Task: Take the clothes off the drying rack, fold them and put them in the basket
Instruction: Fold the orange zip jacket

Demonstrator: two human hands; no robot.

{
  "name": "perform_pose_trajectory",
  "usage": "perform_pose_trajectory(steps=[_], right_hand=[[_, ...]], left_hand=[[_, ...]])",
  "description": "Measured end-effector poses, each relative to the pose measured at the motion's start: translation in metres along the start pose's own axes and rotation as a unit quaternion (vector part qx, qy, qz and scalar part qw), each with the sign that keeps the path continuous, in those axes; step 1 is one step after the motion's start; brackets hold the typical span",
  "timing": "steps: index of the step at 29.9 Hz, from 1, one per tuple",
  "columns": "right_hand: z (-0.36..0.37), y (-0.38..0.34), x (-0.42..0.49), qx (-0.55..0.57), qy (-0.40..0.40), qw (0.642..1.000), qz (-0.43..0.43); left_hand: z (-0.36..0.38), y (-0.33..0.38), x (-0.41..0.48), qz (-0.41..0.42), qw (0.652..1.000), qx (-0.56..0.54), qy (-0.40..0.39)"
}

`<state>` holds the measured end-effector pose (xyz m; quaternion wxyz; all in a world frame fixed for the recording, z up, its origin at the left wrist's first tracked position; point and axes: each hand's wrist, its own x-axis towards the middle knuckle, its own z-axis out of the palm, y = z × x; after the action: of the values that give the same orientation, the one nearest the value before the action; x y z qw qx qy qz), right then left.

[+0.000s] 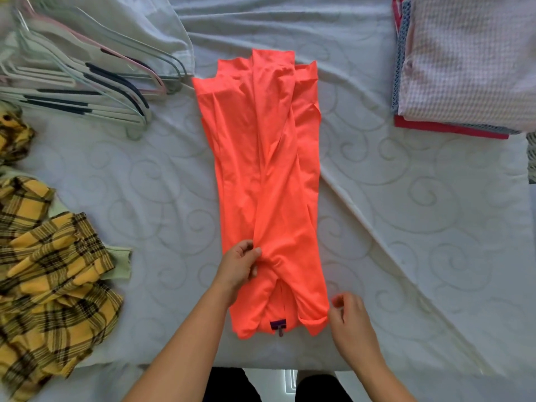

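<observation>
A bright orange garment lies lengthwise in the middle of the white bedsheet, its sides folded in to a long narrow strip, with a small purple label at its near end. My left hand pinches a fold of the orange cloth near the lower left of the strip. At the garment's near right corner my right hand has its fingers curled and its fingertips touching the edge of the cloth. No basket or drying rack is in view.
A heap of pale plastic hangers lies at the far left. Crumpled yellow plaid clothes fill the near left. A stack of folded clothes, a pink waffle-weave piece on top, sits at the far right. The bed's near edge runs along the bottom.
</observation>
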<state>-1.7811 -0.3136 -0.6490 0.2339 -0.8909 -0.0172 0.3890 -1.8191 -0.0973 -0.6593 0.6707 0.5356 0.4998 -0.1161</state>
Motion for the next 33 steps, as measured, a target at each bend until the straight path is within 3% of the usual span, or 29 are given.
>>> perform_pose_trajectory(steps=[2,4,6,8,10,13,16,22,27,31,33], right_hand=[[0.004,-0.012,0.007,0.053,0.043,0.997,-0.026],[0.009,-0.02,0.016,0.063,0.005,0.998,0.004],[0.01,-0.019,0.026,0.018,-0.044,0.998,0.046],[0.004,-0.022,0.03,-0.055,-0.064,0.996,0.032],[-0.005,-0.036,0.037,-0.047,-0.024,0.998,-0.036],[-0.025,-0.084,0.067,0.055,0.056,0.985,-0.156],[-0.041,-0.146,0.12,0.065,0.085,0.967,-0.231],[-0.063,-0.255,0.24,0.156,0.13,0.969,-0.142],[-0.064,-0.294,0.291,0.221,0.107,0.969,-0.038],[-0.083,-0.307,0.268,0.38,0.091,0.92,-0.02],[-0.101,-0.306,0.25,0.443,0.123,0.885,-0.066]], left_hand=[[0.001,-0.003,0.0,-0.009,1.0,-0.01,0.004],[0.001,-0.005,0.0,-0.023,0.999,-0.028,0.002],[0.001,-0.005,-0.001,-0.026,0.999,-0.034,0.002],[0.0,-0.005,0.0,-0.006,1.0,-0.016,0.017],[-0.002,-0.005,0.005,0.021,0.999,-0.002,0.034],[-0.002,-0.001,0.014,0.037,0.999,-0.011,0.026],[-0.001,0.002,0.02,0.039,0.999,0.001,0.018],[-0.007,-0.007,0.025,0.046,0.998,-0.006,-0.034],[-0.009,-0.012,0.027,0.056,0.998,0.005,-0.04],[-0.01,-0.013,0.025,0.068,0.997,0.012,-0.043],[-0.011,-0.013,0.024,0.07,0.996,0.012,-0.048]])
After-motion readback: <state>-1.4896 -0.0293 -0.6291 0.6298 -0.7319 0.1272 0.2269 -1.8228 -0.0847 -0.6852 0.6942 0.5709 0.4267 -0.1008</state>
